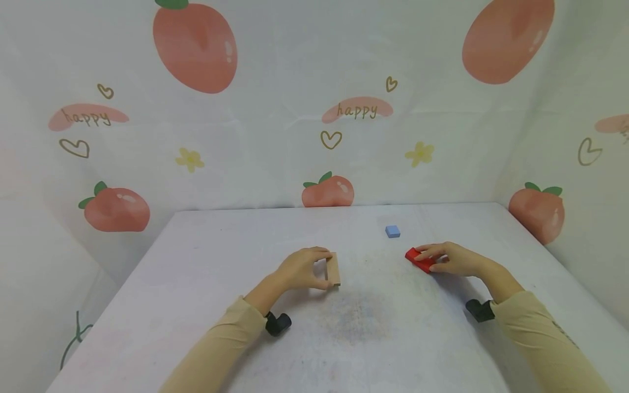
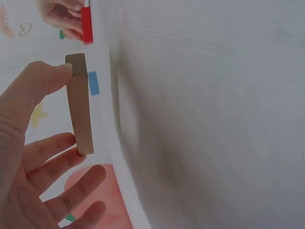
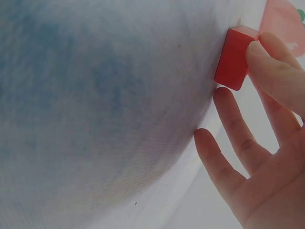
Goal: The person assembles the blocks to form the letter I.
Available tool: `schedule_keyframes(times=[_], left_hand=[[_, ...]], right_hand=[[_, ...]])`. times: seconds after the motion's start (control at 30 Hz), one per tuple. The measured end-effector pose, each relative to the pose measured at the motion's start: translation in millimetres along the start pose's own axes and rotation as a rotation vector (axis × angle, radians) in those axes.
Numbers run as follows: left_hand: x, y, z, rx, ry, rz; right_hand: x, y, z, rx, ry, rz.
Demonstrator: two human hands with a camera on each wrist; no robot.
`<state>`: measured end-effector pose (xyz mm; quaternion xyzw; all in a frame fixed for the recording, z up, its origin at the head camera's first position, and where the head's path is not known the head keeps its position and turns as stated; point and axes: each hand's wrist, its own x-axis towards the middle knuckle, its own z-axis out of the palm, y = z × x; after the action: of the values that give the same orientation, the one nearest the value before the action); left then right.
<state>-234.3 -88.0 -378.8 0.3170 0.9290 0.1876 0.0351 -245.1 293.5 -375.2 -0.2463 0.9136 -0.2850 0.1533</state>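
Observation:
My left hand [image 1: 302, 268] pinches a plain wooden block [image 1: 333, 267] by its two ends, thumb at the near end and fingertips at the far end. In the left wrist view the same wooden block [image 2: 80, 107] stretches between thumb and fingers, the other fingers loose. Whether it touches the table I cannot tell. To the right, my right hand [image 1: 454, 258] pinches a red block [image 1: 417, 260], which lies slantwise at the tabletop. The right wrist view has thumb and index finger on the red block [image 3: 237, 58], with two other fingers spread beside it.
A small blue block [image 1: 392, 231] lies on the white table [image 1: 221, 245] beyond both hands, nearer the red block. Behind the table hangs a white cloth [image 1: 275, 153] printed with fruit. At the left, a green cord [image 1: 77, 334] hangs by the table's edge.

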Motion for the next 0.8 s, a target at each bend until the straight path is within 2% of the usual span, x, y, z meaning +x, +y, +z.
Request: schedule_keyframes(times=[0.5,0.8], left_hand=[[8.4,2.8,1.6,-0.001,-0.039,-0.017],[15.5,2.8,4.3,-0.007,-0.045,-0.003]], right_hand=[[-0.8,0.4,-0.7,0.0,-0.001,0.018],[-1.0,1.1,-0.7,0.006,-0.002,0.029]])
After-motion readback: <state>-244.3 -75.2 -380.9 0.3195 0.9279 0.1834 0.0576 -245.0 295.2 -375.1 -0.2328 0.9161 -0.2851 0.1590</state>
